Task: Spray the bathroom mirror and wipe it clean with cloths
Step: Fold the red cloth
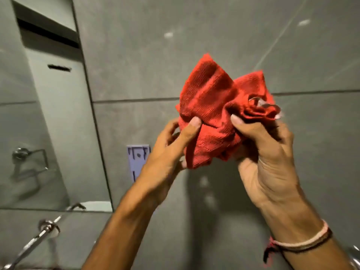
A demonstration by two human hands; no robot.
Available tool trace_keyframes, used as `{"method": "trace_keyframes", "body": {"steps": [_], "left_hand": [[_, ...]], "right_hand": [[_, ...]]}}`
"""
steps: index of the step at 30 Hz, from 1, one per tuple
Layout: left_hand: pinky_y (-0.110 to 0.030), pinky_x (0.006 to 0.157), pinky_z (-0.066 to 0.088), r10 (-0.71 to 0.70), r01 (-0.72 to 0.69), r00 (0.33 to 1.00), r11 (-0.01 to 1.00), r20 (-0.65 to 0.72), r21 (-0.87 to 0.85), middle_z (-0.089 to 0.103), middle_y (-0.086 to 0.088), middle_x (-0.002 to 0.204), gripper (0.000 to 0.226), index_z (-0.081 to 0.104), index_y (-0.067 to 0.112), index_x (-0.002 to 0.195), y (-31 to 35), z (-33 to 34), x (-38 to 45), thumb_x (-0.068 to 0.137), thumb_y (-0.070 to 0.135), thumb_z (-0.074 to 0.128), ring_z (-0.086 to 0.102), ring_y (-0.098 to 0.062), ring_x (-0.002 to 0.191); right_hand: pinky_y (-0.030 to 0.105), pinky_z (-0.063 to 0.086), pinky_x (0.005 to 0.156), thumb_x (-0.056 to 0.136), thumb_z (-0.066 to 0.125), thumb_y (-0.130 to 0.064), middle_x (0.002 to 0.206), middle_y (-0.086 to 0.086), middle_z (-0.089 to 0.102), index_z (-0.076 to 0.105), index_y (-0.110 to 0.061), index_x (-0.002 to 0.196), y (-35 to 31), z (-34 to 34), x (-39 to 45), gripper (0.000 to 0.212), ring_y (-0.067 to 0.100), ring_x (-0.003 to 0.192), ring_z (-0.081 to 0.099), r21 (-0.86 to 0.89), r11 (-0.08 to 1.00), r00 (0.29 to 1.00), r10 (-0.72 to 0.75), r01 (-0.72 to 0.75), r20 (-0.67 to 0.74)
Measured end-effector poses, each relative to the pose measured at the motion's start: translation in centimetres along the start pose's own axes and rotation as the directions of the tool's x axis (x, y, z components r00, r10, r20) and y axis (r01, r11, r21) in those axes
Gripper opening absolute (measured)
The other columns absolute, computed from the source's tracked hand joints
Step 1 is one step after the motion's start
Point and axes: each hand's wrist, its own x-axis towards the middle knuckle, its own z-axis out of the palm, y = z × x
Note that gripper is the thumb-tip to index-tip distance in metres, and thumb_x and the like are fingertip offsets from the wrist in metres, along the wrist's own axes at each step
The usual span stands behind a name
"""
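A crumpled red cloth [214,106] is held up in front of the grey tiled wall, at chest height. My left hand [167,158] pinches its lower left edge between thumb and fingers. My right hand [266,156] grips the bunched right side, thumb pressed on top. The bathroom mirror [39,114] fills the left part of the view, its right edge running down to a bottom corner. It reflects a grey wall and a chrome towel ring. No spray bottle is in sight.
A chrome tap [39,236] juts from the wall below the mirror at lower left. A pale purple plastic holder [137,160] is fixed to the grey tiled wall [194,45], partly behind my left hand.
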Motion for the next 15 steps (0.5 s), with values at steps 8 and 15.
{"method": "trace_keyframes", "body": {"steps": [8,15], "left_hand": [[-0.04,0.089,0.063,-0.277,0.273,0.961,0.945,-0.001,-0.182,0.079,-0.016,0.108,0.057,0.063,0.008,0.116,-13.0,3.7,-4.2,0.065,0.005,0.088,0.075,-0.026,0.095],[-0.041,0.089,0.062,-0.67,0.677,0.736,0.732,0.096,-0.076,0.08,-0.015,0.102,0.055,0.072,0.004,0.108,-28.1,4.3,-11.8,0.057,0.008,0.091,0.075,-0.026,0.09]], "right_hand": [[0.036,0.063,0.085,0.053,0.097,-0.05,0.103,0.003,0.081,0.07,-0.013,0.116,1.0,-11.0,-9.8,0.078,0.018,0.091,0.076,-0.327,0.859,0.908,0.307,-0.393,-0.285],[0.038,0.065,0.074,0.066,0.081,-0.004,0.108,0.02,0.08,0.073,-0.001,0.112,4.7,-22.5,-21.4,0.047,0.024,0.086,0.078,-0.047,0.535,0.47,0.693,-0.844,-0.547]]}}
